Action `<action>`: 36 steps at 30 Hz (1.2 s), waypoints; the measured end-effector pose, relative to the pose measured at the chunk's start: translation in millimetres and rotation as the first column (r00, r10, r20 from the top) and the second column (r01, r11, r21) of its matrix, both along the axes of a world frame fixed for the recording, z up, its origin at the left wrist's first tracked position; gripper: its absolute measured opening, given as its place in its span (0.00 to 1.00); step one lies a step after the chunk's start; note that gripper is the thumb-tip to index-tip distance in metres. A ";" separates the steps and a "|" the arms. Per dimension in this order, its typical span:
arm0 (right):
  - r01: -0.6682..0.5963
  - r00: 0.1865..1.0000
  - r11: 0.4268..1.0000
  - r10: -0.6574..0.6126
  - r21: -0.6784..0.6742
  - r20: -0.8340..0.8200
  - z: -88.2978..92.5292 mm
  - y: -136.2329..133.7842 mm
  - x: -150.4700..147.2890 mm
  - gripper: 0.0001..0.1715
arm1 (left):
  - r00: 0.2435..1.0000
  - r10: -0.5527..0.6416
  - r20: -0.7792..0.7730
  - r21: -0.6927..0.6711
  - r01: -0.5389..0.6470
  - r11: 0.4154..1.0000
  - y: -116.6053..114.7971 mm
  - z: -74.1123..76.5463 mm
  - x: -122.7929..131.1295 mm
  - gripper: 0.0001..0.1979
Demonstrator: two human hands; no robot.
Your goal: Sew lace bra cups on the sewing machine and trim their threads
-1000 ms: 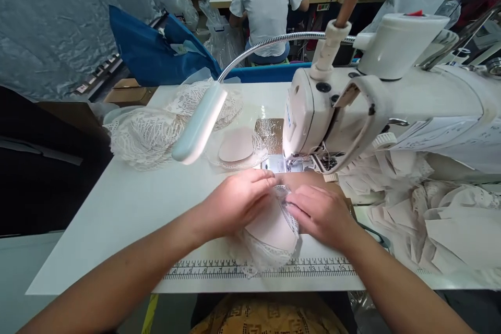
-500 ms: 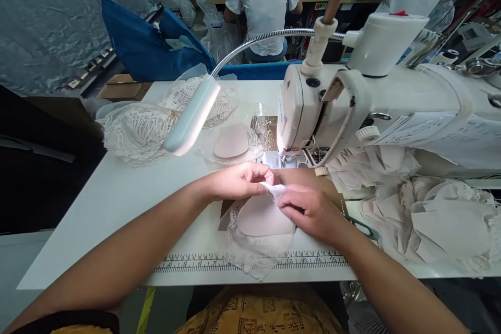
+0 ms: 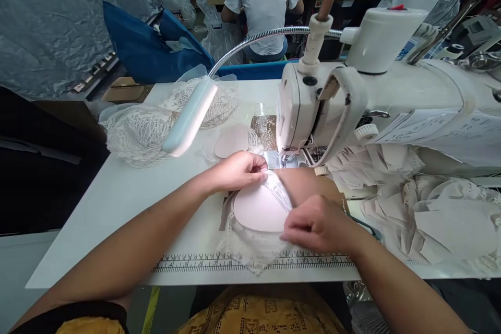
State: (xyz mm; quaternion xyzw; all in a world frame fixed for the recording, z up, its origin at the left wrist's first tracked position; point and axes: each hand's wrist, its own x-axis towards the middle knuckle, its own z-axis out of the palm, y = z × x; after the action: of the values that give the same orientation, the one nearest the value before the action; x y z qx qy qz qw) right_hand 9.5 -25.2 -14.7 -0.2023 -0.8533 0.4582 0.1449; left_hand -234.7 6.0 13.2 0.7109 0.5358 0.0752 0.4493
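A pale pink fabric cup piece (image 3: 258, 210) edged with white lace lies on the white table just in front of the sewing machine (image 3: 352, 99). My left hand (image 3: 237, 171) pinches the piece's far top corner, close to the presser foot (image 3: 282, 159). Near the ruler markings (image 3: 250, 262), my right hand (image 3: 317, 223) pinches the piece's near right edge. Both hands are closed on the fabric, which is stretched between them.
A finished pink cup piece (image 3: 231, 142) and heaps of white lace (image 3: 136, 130) lie at the back left under the gooseneck lamp (image 3: 190, 117). A pile of cut pink and lace pieces (image 3: 430, 209) fills the right side. Two people in white shirts sit at benches behind.
My right hand slid back along the piece's edge toward the ruler. My left hand moved its pinch forward toward the presser foot, and the piece now lies spread between them.
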 end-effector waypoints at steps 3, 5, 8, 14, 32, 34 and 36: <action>-0.138 0.980 0.985 0.120 -0.105 -0.160 2.6 0.5 4.4 0.21 | 0.992 -0.037 -0.119 0.126 0.052 0.991 2.9 -6.0 8.2 0.07; 0.042 0.983 0.999 -0.042 -0.005 -0.179 1.3 2.4 2.7 0.22 | 0.988 -0.116 -0.099 0.132 0.129 0.983 8.2 -10.6 12.5 0.06; 0.336 0.937 0.856 -0.344 0.392 -0.053 -6.6 6.7 -5.1 0.16 | 0.977 -0.192 -0.096 0.186 0.207 0.961 14.9 -14.4 17.5 0.05; 0.241 0.888 0.688 -0.441 0.684 0.131 -23.3 9.0 -14.1 0.12 | 0.945 0.032 -0.326 0.595 0.179 0.783 -15.5 -8.3 27.3 0.10; 0.260 0.781 0.724 -0.547 0.639 0.302 -12.8 13.2 -23.6 0.14 | 0.895 -0.156 -0.417 0.686 0.423 0.593 -23.6 -33.7 17.2 0.21; 0.274 0.772 0.725 -0.557 0.632 0.305 -11.7 14.1 -24.6 0.14 | 0.892 -0.162 -0.422 0.680 0.430 0.594 -20.2 -34.5 15.5 0.22; 0.290 0.766 0.726 -0.567 0.623 0.304 -10.7 14.9 -25.2 0.14 | 0.891 -0.163 -0.424 0.679 0.432 0.594 -17.0 -34.8 13.9 0.22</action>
State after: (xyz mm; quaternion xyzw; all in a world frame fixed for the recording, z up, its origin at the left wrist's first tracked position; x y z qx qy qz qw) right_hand -15.7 -10.2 -25.4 -0.4568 -0.8812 0.0854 0.0875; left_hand -220.8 -11.0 -21.6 0.9147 0.3911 0.0992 0.0243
